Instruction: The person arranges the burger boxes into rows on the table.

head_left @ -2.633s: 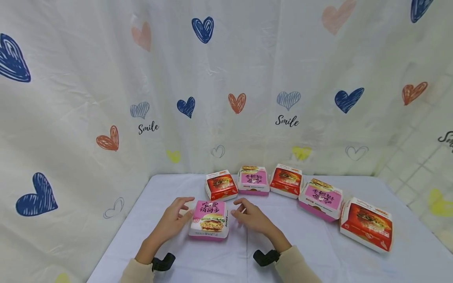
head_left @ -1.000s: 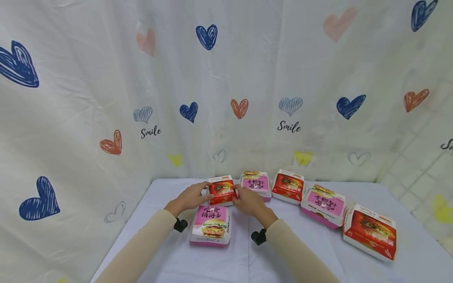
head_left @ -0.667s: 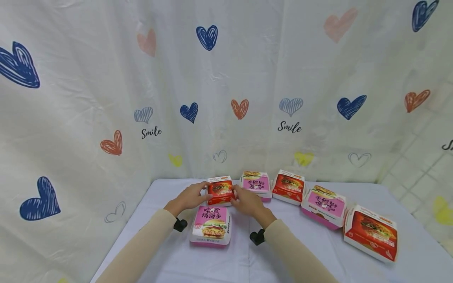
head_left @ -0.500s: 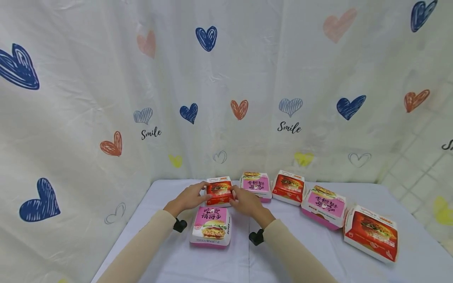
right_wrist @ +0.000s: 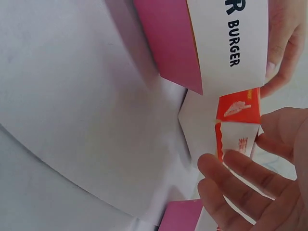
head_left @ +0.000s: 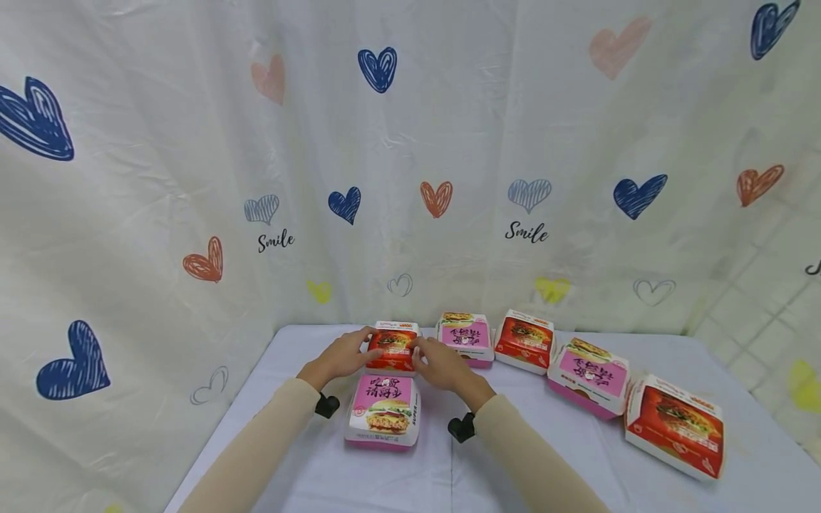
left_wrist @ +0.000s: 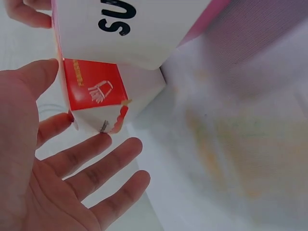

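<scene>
While our hands stand apart, one at either side, we hold the red box (head_left: 393, 350) between them: the left hand (head_left: 343, 356) has its thumb and forefinger on the left edge, the right hand (head_left: 444, 362) has its own at the right. How firmly they press, we cannot tell. The box lies on the table (head_left: 359, 484), just behind the pink box (head_left: 383, 413); whether the two touch is hard to say.

We take the step for a small lining-up. To do it well, we should push evenly from both sides so nothing twists, bear on the walls rather than the lid's rim, since thin card would probably buckle, and slide level, lest the near edge ride up on its neighbour.

As for print, the pink box bears SUPER down its right side, and the right wrist view gives BURGER beneath an R. Its top carries large dark Chinese characters over a burger picture. The rear pink box (head_left: 465, 338) seems to wear its print upside down to us. Orange lettering at the red box's far edge is too small to read. On the curtain (head_left: 474, 114) we read Smile twice.
</scene>
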Tool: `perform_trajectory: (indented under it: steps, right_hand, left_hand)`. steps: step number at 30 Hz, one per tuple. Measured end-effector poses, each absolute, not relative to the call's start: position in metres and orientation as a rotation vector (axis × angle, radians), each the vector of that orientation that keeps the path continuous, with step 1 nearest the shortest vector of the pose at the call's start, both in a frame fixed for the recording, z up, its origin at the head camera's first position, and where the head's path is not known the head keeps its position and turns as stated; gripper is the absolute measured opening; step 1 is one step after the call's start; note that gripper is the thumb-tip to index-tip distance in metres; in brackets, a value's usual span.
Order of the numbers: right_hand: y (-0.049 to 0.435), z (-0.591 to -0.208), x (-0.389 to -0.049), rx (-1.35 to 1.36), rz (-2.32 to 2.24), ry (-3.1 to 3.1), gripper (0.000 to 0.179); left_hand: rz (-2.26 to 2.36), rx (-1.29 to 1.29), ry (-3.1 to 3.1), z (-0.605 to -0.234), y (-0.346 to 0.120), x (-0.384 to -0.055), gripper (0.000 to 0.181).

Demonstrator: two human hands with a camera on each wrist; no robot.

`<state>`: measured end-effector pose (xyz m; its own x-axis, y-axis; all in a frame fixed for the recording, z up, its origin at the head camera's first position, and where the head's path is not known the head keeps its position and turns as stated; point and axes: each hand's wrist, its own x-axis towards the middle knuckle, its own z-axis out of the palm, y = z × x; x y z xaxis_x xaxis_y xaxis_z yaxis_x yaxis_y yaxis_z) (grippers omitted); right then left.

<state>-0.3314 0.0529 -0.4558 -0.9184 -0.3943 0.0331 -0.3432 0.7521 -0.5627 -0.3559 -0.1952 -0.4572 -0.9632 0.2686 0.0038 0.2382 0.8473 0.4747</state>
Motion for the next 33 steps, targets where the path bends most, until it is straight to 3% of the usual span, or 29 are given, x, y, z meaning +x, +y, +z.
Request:
perform_trajectory:
  steps: [11, 22, 33]
  right_hand:
    - [0.048, -0.451, -0.342, -0.653, -0.918, 2.890, 0.030]
    - [0.043, -0.457, -0.353, -0.554, -0.892, 2.927, 0.066]
    - [0.043, -0.458, -0.355, -0.530, -0.904, 2.898, 0.064]
  left_hand:
    - [0.803, 0.368, 2.944, -0.463, -0.199, -0.362, 0.060]
    - [0.816, 0.437, 2.947, -0.465, -0.201, -0.366, 0.056]
    - [0.833, 0.407, 2.993, -0.468, -0.202, -0.368, 0.046]
